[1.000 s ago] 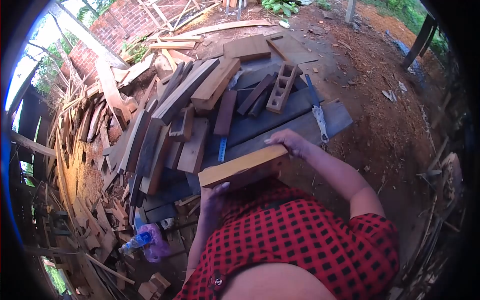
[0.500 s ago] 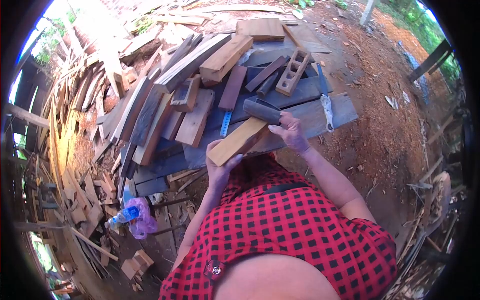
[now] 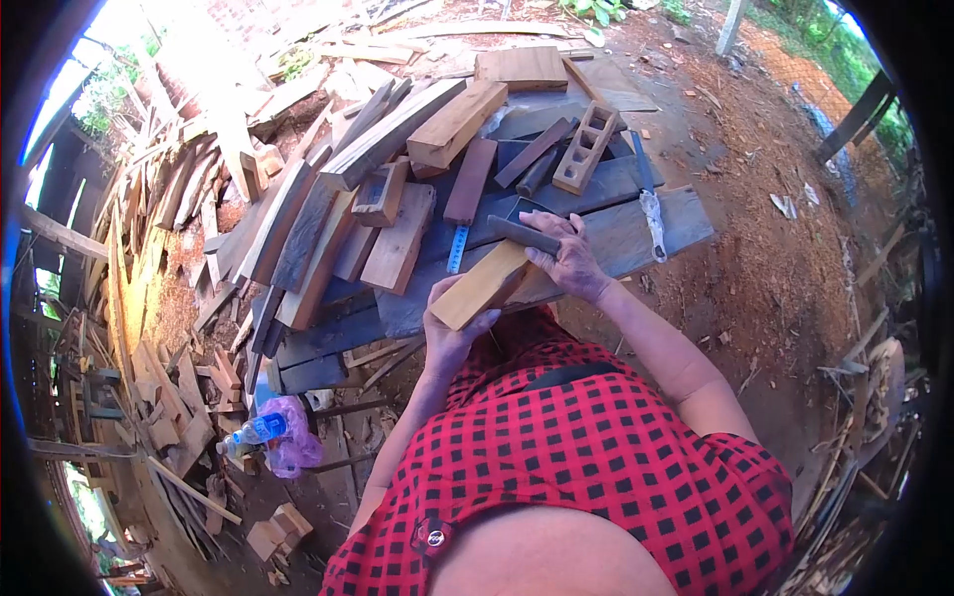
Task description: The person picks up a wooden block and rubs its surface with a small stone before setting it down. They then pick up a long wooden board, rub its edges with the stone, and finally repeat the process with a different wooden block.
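Note:
My left hand [image 3: 452, 333] is closed around the near end of a pale yellow wooden block [image 3: 481, 285], which slants up to the right over the bench edge. My right hand [image 3: 576, 260] grips a dark grey curled sheet [image 3: 523, 234] that looks like sandpaper. The sheet lies across the far end of the block, seemingly touching it. My right thumb is by the block's end, and the fingers reach over the sheet. Just beyond my hands, a blue ruler [image 3: 457, 248] sticks out from under a reddish-brown wood piece [image 3: 470, 182].
Several timber offcuts [image 3: 399, 238] are piled on the bench's left. A wooden piece with square holes [image 3: 586, 149] lies farther back, and a blue-handled tool with a wrapped end [image 3: 653, 223] lies right. A bottle [image 3: 256, 430] and a pink plastic bag [image 3: 293, 437] are at lower left.
My right hand has moved over the sheet, its fingers now spread across the top, and the sheet is curled tighter. The view has shifted slightly; my left hand still holds the block.

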Tool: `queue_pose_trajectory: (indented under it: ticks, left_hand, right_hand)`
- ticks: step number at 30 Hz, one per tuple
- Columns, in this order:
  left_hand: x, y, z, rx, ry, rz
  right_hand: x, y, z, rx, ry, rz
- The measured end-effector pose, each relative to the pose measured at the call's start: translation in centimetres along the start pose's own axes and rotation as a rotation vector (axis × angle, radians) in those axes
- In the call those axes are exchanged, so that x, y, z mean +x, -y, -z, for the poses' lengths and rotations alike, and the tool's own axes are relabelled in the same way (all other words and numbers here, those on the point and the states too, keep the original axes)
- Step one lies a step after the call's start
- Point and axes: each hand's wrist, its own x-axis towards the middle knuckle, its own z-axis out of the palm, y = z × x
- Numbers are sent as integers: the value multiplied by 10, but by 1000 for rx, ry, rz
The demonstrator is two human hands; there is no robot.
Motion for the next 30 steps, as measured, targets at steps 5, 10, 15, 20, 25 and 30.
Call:
queue_pose_trajectory:
  ticks: [5,10,15,20,25,30]
  left_hand:
    - [1,1,-4,26,-12,-31]
    - [3,17,3,-66,-35,94]
    - [2,-3,-10,76,-44,5]
    - [-2,-5,-14,47,-37,-47]
    - [2,21,-2,-60,-70,72]
    - [-1,-2,-7,37,-82,99]
  right_hand:
    - [-11,-7,-26,518,-23,-360]
    - [-20,105,2,196,153,193]
    - [-10,73,4,597,-3,-73]
    - [-9,-4,-13,-10,-122,-311]
    - [-8,104,6,471,38,-38]
    - [-8,84,-3,495,95,23]
